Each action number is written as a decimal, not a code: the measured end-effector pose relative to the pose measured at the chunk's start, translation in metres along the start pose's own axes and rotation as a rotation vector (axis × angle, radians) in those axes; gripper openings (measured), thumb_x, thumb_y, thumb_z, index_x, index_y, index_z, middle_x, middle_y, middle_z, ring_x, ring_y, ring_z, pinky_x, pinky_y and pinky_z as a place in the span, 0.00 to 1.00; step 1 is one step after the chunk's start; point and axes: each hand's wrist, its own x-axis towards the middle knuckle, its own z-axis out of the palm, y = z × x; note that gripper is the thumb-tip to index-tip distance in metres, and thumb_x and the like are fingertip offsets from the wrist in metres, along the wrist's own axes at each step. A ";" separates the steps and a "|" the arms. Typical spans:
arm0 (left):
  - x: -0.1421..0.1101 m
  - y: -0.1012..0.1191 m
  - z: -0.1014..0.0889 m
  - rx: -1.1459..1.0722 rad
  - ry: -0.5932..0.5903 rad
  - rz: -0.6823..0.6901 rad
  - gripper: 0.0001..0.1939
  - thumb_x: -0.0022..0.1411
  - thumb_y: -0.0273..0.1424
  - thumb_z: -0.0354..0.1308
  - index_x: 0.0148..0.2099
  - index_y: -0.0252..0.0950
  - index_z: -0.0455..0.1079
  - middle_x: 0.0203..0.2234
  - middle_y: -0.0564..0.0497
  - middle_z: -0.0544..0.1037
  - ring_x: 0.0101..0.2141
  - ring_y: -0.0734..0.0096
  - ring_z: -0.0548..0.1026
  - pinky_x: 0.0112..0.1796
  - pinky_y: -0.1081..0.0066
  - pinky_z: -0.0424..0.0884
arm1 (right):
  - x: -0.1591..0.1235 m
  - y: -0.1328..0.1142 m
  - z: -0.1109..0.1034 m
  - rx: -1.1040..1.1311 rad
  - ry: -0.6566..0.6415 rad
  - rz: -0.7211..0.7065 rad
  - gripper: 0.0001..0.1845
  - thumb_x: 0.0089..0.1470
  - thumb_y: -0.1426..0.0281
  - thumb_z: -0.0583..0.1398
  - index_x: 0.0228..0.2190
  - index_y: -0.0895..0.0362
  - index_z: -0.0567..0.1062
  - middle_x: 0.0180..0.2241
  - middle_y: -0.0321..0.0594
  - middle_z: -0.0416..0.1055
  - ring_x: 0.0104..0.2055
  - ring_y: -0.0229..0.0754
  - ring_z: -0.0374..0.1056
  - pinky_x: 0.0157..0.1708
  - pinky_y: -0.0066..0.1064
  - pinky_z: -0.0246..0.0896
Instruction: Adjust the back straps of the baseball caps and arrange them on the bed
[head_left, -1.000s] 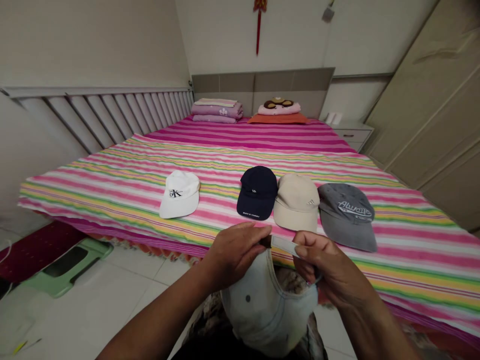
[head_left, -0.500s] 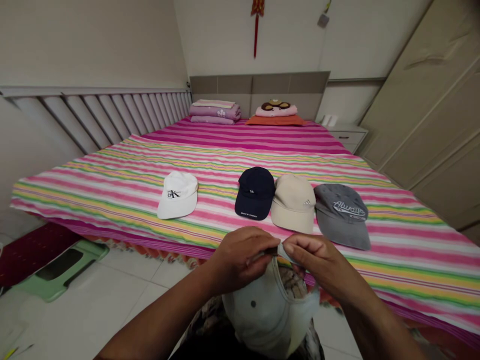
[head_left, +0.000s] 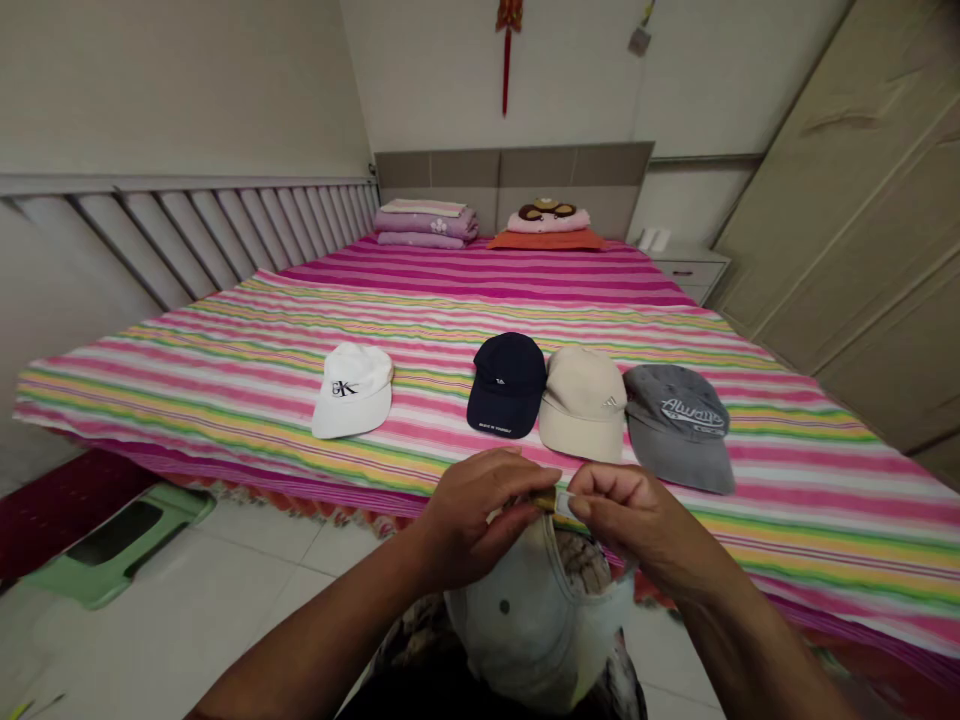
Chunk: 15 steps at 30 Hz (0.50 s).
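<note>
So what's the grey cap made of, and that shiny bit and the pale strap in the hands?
The grey cap looks like washed cotton: matt, slightly mottled, with raised stitching. The shiny piece looks like brassy metal from its golden glint, but it's tiny. The pale strap seems to be fabric, since it looks matt.
</note>
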 end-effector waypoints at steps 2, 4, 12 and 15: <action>-0.001 0.001 0.002 -0.008 -0.016 0.000 0.17 0.59 0.24 0.52 0.51 0.35 0.64 0.37 0.44 0.75 0.39 0.69 0.72 0.39 0.69 0.70 | 0.001 0.000 0.000 0.020 -0.012 0.025 0.16 0.41 0.61 0.65 0.18 0.59 0.69 0.13 0.27 0.53 0.14 0.27 0.45 0.12 0.20 0.40; -0.001 0.001 0.003 -0.015 -0.032 -0.017 0.17 0.59 0.24 0.51 0.52 0.36 0.63 0.37 0.45 0.74 0.39 0.70 0.71 0.38 0.70 0.69 | 0.001 0.001 0.001 0.050 -0.007 0.035 0.16 0.41 0.61 0.64 0.18 0.59 0.68 0.12 0.27 0.54 0.14 0.27 0.44 0.12 0.21 0.39; -0.002 0.002 0.005 -0.022 -0.038 -0.016 0.16 0.60 0.25 0.50 0.52 0.37 0.62 0.37 0.46 0.73 0.39 0.70 0.71 0.38 0.70 0.68 | 0.002 0.006 0.005 0.088 -0.011 0.036 0.17 0.41 0.60 0.64 0.18 0.59 0.67 0.10 0.26 0.54 0.13 0.26 0.43 0.13 0.22 0.36; -0.002 0.004 0.005 0.079 -0.079 0.004 0.15 0.61 0.25 0.49 0.51 0.36 0.62 0.36 0.46 0.73 0.38 0.69 0.70 0.40 0.67 0.68 | 0.002 0.006 0.005 0.084 -0.018 0.048 0.16 0.41 0.60 0.64 0.19 0.59 0.67 0.10 0.26 0.54 0.12 0.26 0.43 0.12 0.22 0.35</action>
